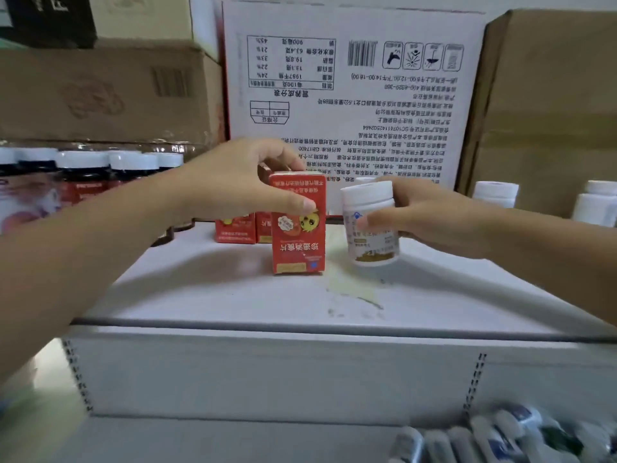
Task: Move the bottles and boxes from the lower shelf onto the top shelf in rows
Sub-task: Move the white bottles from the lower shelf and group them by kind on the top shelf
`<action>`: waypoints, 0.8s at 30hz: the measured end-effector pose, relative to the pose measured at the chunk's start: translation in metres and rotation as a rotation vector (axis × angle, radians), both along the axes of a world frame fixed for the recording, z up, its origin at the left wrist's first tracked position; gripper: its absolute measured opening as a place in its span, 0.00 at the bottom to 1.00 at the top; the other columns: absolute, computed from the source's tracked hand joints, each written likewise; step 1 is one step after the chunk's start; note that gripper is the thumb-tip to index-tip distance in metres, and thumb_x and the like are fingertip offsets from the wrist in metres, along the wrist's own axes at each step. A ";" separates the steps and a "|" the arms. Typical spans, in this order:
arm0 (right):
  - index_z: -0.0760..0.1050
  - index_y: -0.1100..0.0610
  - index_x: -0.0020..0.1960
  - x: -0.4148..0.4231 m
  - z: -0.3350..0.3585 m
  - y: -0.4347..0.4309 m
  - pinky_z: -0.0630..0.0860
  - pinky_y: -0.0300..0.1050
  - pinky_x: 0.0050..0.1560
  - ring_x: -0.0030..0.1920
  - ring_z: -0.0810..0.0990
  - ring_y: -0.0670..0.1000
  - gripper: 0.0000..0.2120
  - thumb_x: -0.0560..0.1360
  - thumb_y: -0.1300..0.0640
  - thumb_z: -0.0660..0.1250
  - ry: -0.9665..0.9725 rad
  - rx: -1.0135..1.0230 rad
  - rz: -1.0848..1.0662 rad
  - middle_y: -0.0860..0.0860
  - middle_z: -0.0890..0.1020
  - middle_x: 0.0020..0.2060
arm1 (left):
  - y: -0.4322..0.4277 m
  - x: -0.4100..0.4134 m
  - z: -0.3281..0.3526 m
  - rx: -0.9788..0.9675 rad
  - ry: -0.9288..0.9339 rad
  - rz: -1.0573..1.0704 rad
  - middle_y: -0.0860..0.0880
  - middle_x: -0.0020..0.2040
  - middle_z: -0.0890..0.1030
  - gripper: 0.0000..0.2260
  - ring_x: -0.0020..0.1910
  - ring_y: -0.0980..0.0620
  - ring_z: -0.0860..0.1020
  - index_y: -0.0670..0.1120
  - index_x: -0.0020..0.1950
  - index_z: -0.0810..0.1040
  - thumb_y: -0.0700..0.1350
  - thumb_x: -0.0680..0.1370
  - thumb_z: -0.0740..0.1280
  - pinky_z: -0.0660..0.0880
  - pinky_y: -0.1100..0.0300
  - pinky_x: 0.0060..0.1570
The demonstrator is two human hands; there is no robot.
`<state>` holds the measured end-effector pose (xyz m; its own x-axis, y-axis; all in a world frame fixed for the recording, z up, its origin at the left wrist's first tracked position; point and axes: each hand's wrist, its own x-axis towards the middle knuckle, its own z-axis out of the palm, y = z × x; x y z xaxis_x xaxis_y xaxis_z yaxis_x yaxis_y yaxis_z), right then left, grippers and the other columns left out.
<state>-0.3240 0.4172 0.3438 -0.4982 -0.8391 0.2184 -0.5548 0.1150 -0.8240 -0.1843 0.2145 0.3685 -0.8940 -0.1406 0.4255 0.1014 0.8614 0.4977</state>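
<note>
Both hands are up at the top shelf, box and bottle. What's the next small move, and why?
Probably lower the white bottle upright beside the red box and release. The right hand grips it slightly tilted, while the left hand holds the box, which looks seated on the top shelf.

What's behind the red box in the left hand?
At least two more red boxes stand behind it, slightly left, and a big white carton farther back. The red box and left hand cover whatever sits directly behind.
</note>
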 end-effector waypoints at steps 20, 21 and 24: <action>0.77 0.54 0.55 -0.017 -0.013 -0.016 0.80 0.42 0.55 0.53 0.84 0.49 0.20 0.63 0.56 0.70 -0.119 -0.187 0.128 0.50 0.86 0.51 | -0.046 -0.006 -0.021 -0.204 0.217 0.027 0.60 0.55 0.80 0.22 0.53 0.63 0.79 0.64 0.55 0.79 0.64 0.63 0.73 0.77 0.63 0.54; 0.77 0.54 0.55 -0.018 -0.014 -0.017 0.80 0.43 0.56 0.53 0.84 0.49 0.20 0.63 0.56 0.70 -0.119 -0.183 0.122 0.50 0.86 0.51 | -0.046 -0.006 -0.021 -0.200 0.222 0.033 0.60 0.55 0.80 0.21 0.52 0.63 0.79 0.63 0.55 0.79 0.62 0.63 0.74 0.77 0.62 0.53; 0.77 0.56 0.58 -0.018 -0.014 -0.018 0.79 0.45 0.57 0.54 0.84 0.50 0.21 0.65 0.58 0.71 -0.114 -0.158 0.114 0.52 0.85 0.52 | -0.045 -0.005 -0.020 -0.209 0.213 0.026 0.60 0.54 0.81 0.19 0.51 0.64 0.80 0.64 0.54 0.78 0.60 0.64 0.76 0.76 0.67 0.50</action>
<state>-0.3415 0.3990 0.3300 -0.4311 -0.8512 0.2994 -0.4594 -0.0785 -0.8847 -0.1893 0.1691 0.3485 -0.7785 -0.0514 0.6256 0.1615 0.9467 0.2787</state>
